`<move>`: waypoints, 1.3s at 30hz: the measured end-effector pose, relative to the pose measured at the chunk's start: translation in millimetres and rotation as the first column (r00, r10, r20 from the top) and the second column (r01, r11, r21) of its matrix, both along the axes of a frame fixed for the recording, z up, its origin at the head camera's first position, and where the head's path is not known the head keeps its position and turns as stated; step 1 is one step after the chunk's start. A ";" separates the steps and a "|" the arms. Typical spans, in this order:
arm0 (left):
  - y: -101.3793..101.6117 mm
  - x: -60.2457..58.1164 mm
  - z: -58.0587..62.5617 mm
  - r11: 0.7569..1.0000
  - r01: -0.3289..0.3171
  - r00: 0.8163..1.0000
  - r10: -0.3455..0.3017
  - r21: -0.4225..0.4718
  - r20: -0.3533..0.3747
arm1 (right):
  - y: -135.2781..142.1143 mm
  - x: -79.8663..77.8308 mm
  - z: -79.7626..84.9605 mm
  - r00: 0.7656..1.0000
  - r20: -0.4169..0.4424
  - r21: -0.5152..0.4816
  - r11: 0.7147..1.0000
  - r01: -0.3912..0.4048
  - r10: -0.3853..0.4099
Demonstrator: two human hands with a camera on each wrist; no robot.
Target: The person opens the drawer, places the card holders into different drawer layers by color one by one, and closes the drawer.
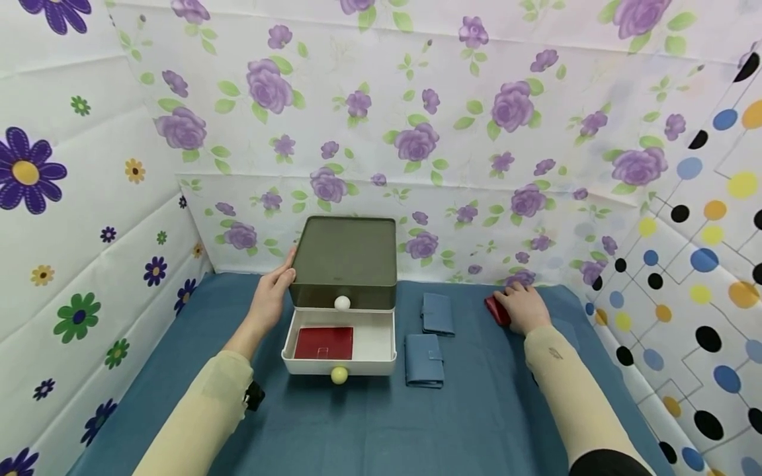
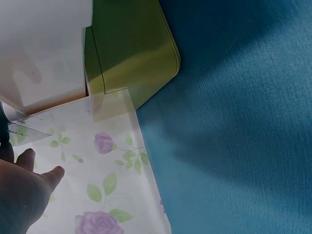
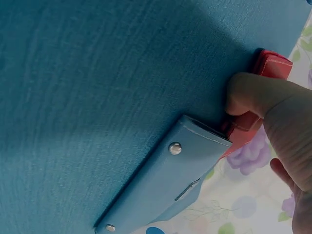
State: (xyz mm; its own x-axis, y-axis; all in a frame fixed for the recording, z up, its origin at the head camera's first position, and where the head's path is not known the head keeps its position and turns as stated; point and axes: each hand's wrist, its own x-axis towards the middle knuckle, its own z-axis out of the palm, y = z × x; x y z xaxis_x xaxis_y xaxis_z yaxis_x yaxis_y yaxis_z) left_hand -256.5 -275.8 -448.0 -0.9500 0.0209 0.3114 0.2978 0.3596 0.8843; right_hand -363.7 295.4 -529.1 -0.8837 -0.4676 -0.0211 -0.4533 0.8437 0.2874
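Note:
A small drawer box with an olive top (image 1: pixel 345 251) stands at the back of the table. My left hand (image 1: pixel 272 294) rests against its left side with fingers extended. The lower white drawer (image 1: pixel 375 367) is pulled out, and a red wallet (image 1: pixel 323 343) lies flat inside. At the back right, my right hand (image 1: pixel 526 309) grips another red wallet (image 1: pixel 497 311), thumb curled over it in the right wrist view. Beside that one, a blue wallet with metal snaps (image 3: pixel 165 180) shows in the right wrist view; my hand and arm largely hide it from the head view.
Two blue wallets, one farther back (image 1: pixel 437 314) and one nearer (image 1: pixel 424 360), lie right of the drawer. A blue cloth (image 1: pixel 357 430) covers the table. Patterned sheets rise behind and at both sides, including the flowered back sheet (image 1: pixel 381 132) close behind the box.

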 end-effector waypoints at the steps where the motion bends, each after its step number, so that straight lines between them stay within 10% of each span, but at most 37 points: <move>1: 0.4 -0.4 -0.2 1.000 0.003 1.000 -0.003 0.001 -0.001 | 0.7 0.9 0.2 1.000 -0.005 -0.007 1.000 -0.013 0.013; 12: 1.1 1.4 1.0 1.000 0.005 1.000 -0.005 0.015 0.016 | 0.2 8.8 -0.1 0.993 -0.055 -0.134 0.985 -0.111 0.105; 39: 0.2 -4.4 -4.9 1.000 -0.011 1.000 0.011 0.004 -0.004 | -13.2 48.4 21.1 0.992 -0.006 -0.480 0.871 0.105 -0.123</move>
State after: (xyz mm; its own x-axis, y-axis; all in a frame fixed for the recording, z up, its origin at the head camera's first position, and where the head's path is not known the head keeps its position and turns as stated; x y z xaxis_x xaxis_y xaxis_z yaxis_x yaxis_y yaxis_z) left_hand -260.9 -275.6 -452.9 -0.9489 0.0096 0.3155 0.2977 0.3593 0.8845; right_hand -315.3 282.2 -508.0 -0.9275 -0.3083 0.2112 -0.3425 0.9274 -0.1505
